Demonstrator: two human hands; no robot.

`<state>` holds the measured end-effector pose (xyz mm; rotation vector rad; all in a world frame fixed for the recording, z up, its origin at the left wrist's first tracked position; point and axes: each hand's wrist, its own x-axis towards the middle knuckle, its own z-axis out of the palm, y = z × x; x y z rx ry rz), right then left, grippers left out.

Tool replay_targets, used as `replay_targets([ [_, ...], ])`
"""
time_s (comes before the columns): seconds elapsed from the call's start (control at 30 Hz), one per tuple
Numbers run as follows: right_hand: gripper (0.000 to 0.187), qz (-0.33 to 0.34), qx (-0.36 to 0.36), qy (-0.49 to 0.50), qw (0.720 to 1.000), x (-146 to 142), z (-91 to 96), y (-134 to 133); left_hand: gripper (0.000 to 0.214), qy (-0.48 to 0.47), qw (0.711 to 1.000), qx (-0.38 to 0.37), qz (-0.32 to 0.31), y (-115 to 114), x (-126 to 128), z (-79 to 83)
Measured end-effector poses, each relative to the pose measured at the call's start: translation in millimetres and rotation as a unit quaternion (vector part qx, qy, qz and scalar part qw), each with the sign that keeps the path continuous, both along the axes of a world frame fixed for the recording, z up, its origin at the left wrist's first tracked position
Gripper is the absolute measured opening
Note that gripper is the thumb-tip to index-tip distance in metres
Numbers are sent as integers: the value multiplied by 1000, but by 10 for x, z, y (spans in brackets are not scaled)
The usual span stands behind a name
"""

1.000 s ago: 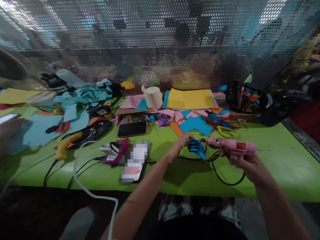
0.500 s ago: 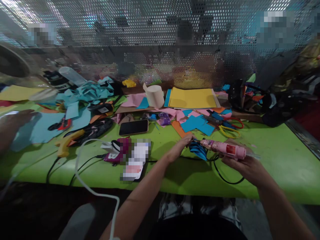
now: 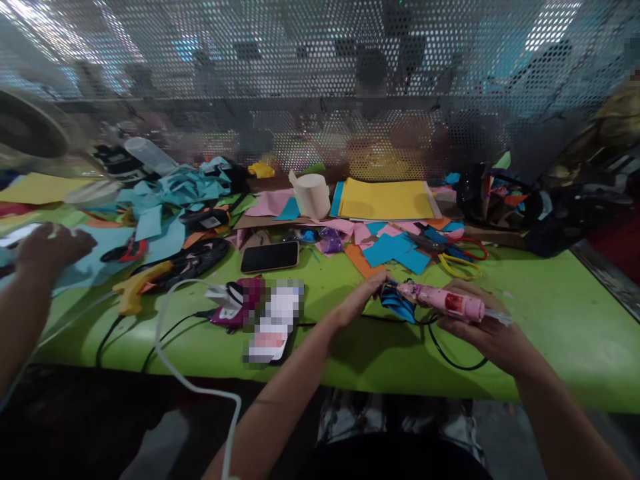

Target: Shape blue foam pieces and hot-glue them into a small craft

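My right hand is wrapped round a pink glue gun, held almost level just above the green table. The gun's nozzle points left and touches a folded blue paper piece. My left hand pinches the left edge of that blue paper with its fingertips. The gun's black cord loops on the table under my right hand.
A black phone, a yellow glue gun, scissors, a tape roll, yellow sheets and paper scraps litter the table. Another person's hand rests at the far left. A perforated metal screen stands behind.
My right hand has lowered the glue gun and moved it left, nozzle onto the blue paper. The other person's hand at the left has come further into view.
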<state>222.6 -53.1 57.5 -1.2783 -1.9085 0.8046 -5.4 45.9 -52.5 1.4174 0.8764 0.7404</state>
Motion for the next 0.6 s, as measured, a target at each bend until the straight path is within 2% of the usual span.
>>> replay_targets([
  [0.1, 28, -4, -1, -4, 1000, 1, 8, 1, 29, -2, 1000, -30, 0, 38, 10, -21],
  [0.3, 29, 4, 4, -12, 1000, 28, -1, 2, 28, 0, 999, -32, 2, 134, 84, -76],
  [0.43, 32, 2, -2, -5, 1000, 32, 5, -1, 28, -9, 1000, -28, 1, 92, 50, -57],
  [0.6, 33, 16, -1, -5, 1000, 18, 19, 9, 23, 20, 998, -58, -7, 105, 48, -10],
])
